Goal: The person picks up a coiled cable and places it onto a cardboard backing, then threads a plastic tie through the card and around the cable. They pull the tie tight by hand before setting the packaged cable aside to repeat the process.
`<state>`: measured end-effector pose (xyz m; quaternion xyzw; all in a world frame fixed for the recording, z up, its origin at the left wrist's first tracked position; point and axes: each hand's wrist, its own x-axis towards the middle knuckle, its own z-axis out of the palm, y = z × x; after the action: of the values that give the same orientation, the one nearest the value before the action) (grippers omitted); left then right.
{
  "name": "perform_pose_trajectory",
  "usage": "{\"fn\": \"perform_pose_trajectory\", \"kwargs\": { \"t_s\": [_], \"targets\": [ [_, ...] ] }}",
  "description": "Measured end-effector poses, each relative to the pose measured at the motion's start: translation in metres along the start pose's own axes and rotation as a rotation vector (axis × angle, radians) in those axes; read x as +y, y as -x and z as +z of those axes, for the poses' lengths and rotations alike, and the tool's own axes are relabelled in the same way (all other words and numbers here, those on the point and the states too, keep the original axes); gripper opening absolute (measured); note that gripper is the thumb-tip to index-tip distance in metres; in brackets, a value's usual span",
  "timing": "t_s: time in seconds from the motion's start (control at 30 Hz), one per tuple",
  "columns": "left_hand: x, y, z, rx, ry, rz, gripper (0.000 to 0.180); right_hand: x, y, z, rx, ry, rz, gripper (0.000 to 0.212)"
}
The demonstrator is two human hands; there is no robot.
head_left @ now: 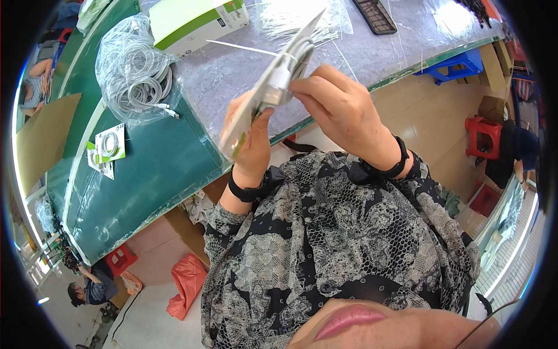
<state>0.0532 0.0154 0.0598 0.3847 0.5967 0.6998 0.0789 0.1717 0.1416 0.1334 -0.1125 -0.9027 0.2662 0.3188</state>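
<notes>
My left hand [251, 139] grips a flat card [235, 129] by its lower part, thumb on the near side. The card is tilted up and seen almost edge-on. A grey-white coiled cable [300, 51] lies against its right face, with a pale plug by my fingers. A thin white cable tie [239, 47] sticks out to the left from the card's upper part. On the right, my right hand [343, 102] has its fingers pinched together against the cable near the plug; what exactly is between the fingertips is hidden.
On the green table [157, 189], a clear bag of coiled cables [136, 81] lies left, below a green-and-white box [197, 26]. Carded cables [109, 144] sit nearer. Loose white ties [290, 17] and a black tray [375, 16] lie at the back. Other people work farther off.
</notes>
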Motion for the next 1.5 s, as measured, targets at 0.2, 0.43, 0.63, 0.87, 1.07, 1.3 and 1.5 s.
{"fn": "perform_pose_trajectory", "kwargs": {
  "t_s": [0.2, 0.43, 0.63, 0.87, 1.07, 1.3, 1.5],
  "targets": [
    [0.025, -0.021, 0.004, -0.148, -0.132, 0.503, 0.034, -0.002, 0.01, 0.002, 0.114, -0.18, 0.048, 0.02],
    [0.027, -0.02, 0.004, -0.154, -0.121, 0.504, 0.037, 0.001, 0.014, 0.004, 0.176, -0.255, 0.122, 0.019],
    [0.024, -0.021, 0.002, -0.186, -0.181, 0.556, 0.039, -0.006, 0.011, 0.004, 0.199, -0.195, 0.116, 0.018],
    [0.027, -0.017, 0.003, -0.164, -0.145, 0.472, 0.039, 0.0, 0.017, 0.008, 0.227, -0.173, 0.106, 0.021],
    [0.026, -0.018, 0.005, -0.161, -0.132, 0.485, 0.039, -0.004, 0.015, 0.004, 0.207, -0.14, 0.095, 0.022],
    [0.028, -0.013, 0.009, -0.17, -0.126, 0.454, 0.039, 0.001, 0.013, -0.003, 0.137, -0.007, -0.072, 0.026],
    [0.026, -0.012, 0.009, -0.19, -0.142, 0.487, 0.038, 0.001, 0.012, -0.005, 0.136, -0.041, -0.116, 0.027]
  ]
}}
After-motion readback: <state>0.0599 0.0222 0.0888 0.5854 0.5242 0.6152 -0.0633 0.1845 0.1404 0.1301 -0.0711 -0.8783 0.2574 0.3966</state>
